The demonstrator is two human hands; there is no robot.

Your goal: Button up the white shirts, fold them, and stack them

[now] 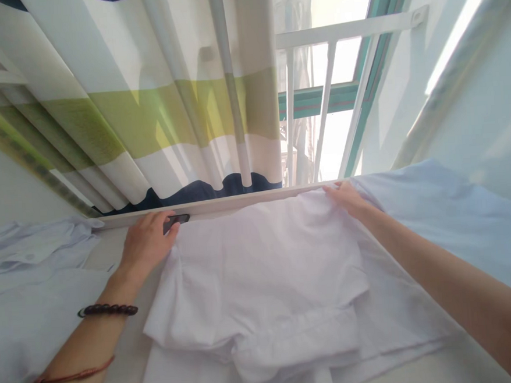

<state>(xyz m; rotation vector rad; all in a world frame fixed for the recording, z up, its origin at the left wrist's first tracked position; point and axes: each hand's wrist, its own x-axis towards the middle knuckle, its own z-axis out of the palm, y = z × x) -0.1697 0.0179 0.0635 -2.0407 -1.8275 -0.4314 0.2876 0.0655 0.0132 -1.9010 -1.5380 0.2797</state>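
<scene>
A white shirt (pixel 261 273) lies spread on a pale surface below a window ledge, its far edge against the ledge and its sleeve and collar part folded toward me. My left hand (pixel 147 241) rests on the shirt's far left corner, fingers curled over the cloth beside a small dark object (pixel 176 220) on the ledge. My right hand (pixel 346 198) presses the shirt's far right corner, fingers pinched on the fabric. A dark bead bracelet (pixel 107 310) and a thin reddish cord (pixel 73 376) circle my left forearm.
A pale blue garment (pixel 29 277) lies at the left and another pale blue cloth (pixel 450 219) at the right. A striped curtain (pixel 166 104) hangs behind the white ledge (pixel 239 201). White window bars (pixel 324 111) stand at centre right.
</scene>
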